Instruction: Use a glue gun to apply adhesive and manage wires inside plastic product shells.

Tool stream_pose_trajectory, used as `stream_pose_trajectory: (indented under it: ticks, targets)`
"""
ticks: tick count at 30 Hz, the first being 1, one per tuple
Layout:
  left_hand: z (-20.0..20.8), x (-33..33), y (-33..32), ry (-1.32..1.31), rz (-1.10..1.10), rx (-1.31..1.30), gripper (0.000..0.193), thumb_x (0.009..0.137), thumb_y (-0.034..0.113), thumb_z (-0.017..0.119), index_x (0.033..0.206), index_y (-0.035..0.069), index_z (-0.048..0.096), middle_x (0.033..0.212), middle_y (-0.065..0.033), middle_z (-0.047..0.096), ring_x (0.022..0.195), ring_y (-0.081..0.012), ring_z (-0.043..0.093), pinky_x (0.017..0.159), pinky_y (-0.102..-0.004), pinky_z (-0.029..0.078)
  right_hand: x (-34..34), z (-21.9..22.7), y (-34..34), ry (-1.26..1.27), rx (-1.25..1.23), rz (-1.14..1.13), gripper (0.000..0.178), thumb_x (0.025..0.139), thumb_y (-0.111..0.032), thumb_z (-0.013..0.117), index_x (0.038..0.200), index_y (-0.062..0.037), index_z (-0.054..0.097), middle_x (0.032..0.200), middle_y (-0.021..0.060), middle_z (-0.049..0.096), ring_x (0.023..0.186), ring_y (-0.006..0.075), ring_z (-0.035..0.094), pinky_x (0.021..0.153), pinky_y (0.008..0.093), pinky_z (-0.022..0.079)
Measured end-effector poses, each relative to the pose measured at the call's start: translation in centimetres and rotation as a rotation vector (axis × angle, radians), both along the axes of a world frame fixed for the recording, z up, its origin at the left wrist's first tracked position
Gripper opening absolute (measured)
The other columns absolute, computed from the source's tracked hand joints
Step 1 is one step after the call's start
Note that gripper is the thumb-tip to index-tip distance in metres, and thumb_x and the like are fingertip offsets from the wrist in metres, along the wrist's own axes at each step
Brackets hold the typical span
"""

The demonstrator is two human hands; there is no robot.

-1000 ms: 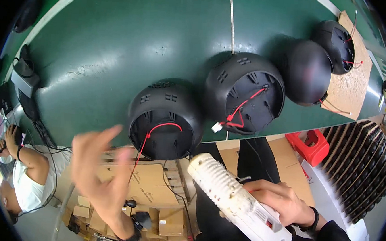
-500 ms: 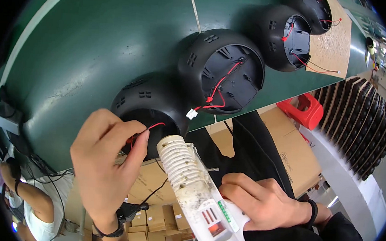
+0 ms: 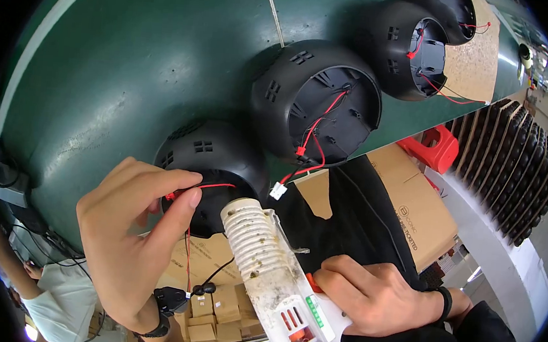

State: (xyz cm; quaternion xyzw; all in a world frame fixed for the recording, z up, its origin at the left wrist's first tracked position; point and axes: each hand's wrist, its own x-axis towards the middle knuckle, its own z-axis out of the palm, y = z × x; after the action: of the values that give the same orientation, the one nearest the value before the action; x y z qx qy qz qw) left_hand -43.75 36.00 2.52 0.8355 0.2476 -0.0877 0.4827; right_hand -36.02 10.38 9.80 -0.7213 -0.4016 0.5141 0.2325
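Observation:
My left hand (image 3: 123, 237) pinches a thin red wire (image 3: 220, 185) between thumb and forefinger. It is held over the opening of the nearest round black plastic housing (image 3: 227, 155). A red and black lead dangles below the fingers, ending in a small white connector (image 3: 188, 294). In my right hand (image 3: 382, 299) is a stained white heat gun (image 3: 259, 252), gripped by its handle with a finger at the orange switch. Its ribbed nozzle points up toward that housing's opening, close to the wire. Whether the gun is running cannot be seen.
A second black housing (image 3: 279, 101) with red wires and a white plug (image 3: 278, 190) stands close by on the green table (image 3: 136, 53). Further housings (image 3: 384, 51) sit toward the far right, beside a brown board (image 3: 471, 70). Cartons (image 3: 405, 199) and a red stool (image 3: 437, 150) are below the edge.
My left hand has shifted slightly left and down, and the wire now lies flatter across the opening. The dangling lead has come into view. The heat gun stays nearly in place.

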Motion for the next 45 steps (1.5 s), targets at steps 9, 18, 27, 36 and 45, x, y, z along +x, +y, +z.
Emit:
stream_pose_trajectory:
  ticks: [9,18,27,36,45]
  targets:
    - [0.2,-1.9,0.8,-0.036,-0.056,-0.086,0.021,0.065,-0.006,0.075,0.085,0.001,0.074,0.075,-0.0067,0.067,0.065,-0.0171,0.055,0.056,-0.0284,0.040,0.4,0.4,-0.2,0.024,-0.008,0.007,0.058,0.056,-0.006,0.078,0.108,0.0061,0.054,0.093,0.0132,0.052,0.058,0.0242,0.060,0.050,0.0319,0.052]
    - [0.1,-2.3,0.6,-0.074,-0.082,-0.094,0.021,0.064,-0.005,0.075,0.084,0.001,0.074,0.076,-0.0073,0.067,0.067,-0.0194,0.056,0.059,-0.0299,0.042,0.6,0.3,-0.8,0.041,-0.029,0.013,0.056,0.055,-0.005,0.077,0.105,0.0058,0.054,0.090,0.0131,0.050,0.057,0.0251,0.059,0.050,0.0317,0.052]
    - [-1.4,0.5,-1.9,-0.135,0.218,-0.201,0.023,0.079,-0.006,0.070,0.102,-0.002,0.069,0.100,-0.0078,0.068,0.085,-0.0119,0.058,0.069,-0.0236,0.045,0.4,-0.3,-0.6,0.031,0.025,-0.020,0.057,0.056,-0.004,0.075,0.108,0.0061,0.055,0.101,0.0162,0.055,0.063,0.0252,0.064,0.052,0.0307,0.054]
    - [3.3,-6.6,-1.3,0.370,-0.038,-0.135,0.012,0.080,0.004,0.074,0.087,-0.005,0.069,0.075,-0.0114,0.069,0.066,-0.0158,0.064,0.061,-0.0259,0.047,0.3,-1.2,0.6,0.056,0.060,0.060,0.048,0.062,-0.003,0.072,0.108,0.0024,0.057,0.104,0.0141,0.056,0.064,0.0221,0.065,0.051,0.0302,0.053]
    - [1.0,-2.1,1.1,0.158,0.162,0.025,0.028,0.090,0.011,0.067,0.071,-0.007,0.057,0.055,-0.0091,0.053,0.052,-0.0116,0.042,0.052,-0.0277,0.034,-0.7,-3.4,2.0,-0.057,0.151,0.109,0.047,0.062,-0.006,0.074,0.106,-0.0007,0.056,0.089,0.0099,0.051,0.060,0.0191,0.061,0.047,0.0302,0.048]
